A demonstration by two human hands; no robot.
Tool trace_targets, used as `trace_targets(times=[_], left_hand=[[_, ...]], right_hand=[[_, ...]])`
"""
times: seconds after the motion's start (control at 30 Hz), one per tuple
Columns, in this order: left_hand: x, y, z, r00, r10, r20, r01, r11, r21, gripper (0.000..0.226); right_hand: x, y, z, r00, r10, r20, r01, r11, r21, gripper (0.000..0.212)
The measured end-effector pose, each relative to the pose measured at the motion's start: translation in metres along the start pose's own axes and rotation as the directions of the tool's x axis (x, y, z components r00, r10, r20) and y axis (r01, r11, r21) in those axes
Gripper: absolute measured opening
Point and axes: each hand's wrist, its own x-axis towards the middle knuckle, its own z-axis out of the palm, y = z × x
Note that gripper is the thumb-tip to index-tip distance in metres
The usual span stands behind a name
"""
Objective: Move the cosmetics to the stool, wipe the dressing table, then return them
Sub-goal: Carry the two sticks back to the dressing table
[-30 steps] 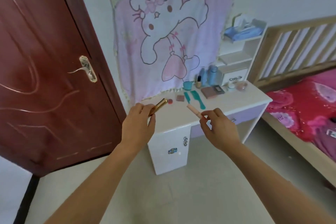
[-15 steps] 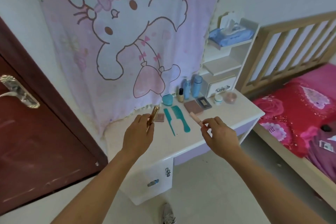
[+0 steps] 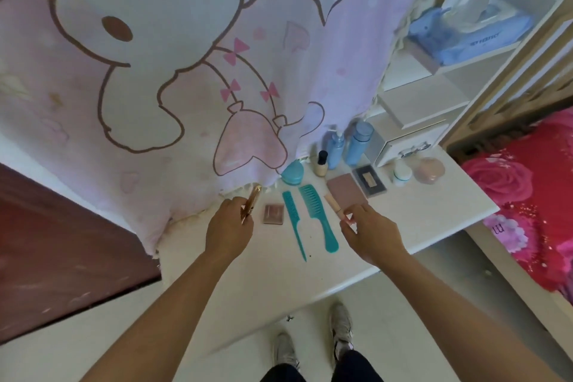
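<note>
— What had changed from the earlier frames?
— The person had stepped up to the dressing table (image 3: 434, 214). Both hands had been short of its front edge, and now they hung over the top, either side of the wide-tooth teal comb (image 3: 316, 214).
— And the grips?
— The left hand (image 3: 228, 226), left of that comb, had its fingers curled round a gold lipstick tube (image 3: 252, 200) that pointed up and away. The right hand (image 3: 369, 232), just right of the comb, pinched a peach-coloured tube (image 3: 333, 203) by its near end.
— Where were the other cosmetics?
— On the table. A small square compact (image 3: 273, 214) and a tail comb (image 3: 293, 220) lay left of the big comb, a mauve palette (image 3: 347, 194) lay to its right, and blue bottles (image 3: 358, 144) stood behind it. I judged this the returning stage, with those two tubes not yet down.
— What could have gone wrong?
— Both tubes were round, so if laid down carelessly they might have rolled off the front edge. The peach tube was also close to the palette, and a sloppy placement could have knocked it.
</note>
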Motion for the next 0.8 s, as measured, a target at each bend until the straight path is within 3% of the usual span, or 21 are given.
trace_targets(times=[0.33, 0.6, 0.8], left_hand=[[0.088, -0.03, 0.064, 0.986, -0.012, 0.167, -0.042, 0.948, 0.315, 0.024], [0.105, -0.043, 0.098, 0.965, -0.084, 0.249, -0.018, 0.925, 0.38, 0.024], [0.1, -0.041, 0.078, 0.972, -0.098, 0.212, 0.02, 0.939, 0.343, 0.036]], right_hand=[[0.091, 0.011, 0.07, 0.972, 0.108, 0.209, -0.108, 0.994, -0.015, 0.028], [0.104, 0.009, 0.096, 0.955, 0.172, 0.243, -0.164, 0.985, -0.054, 0.031], [0.105, 0.002, 0.071, 0.969, 0.053, 0.24, -0.052, 0.999, -0.01, 0.04]])
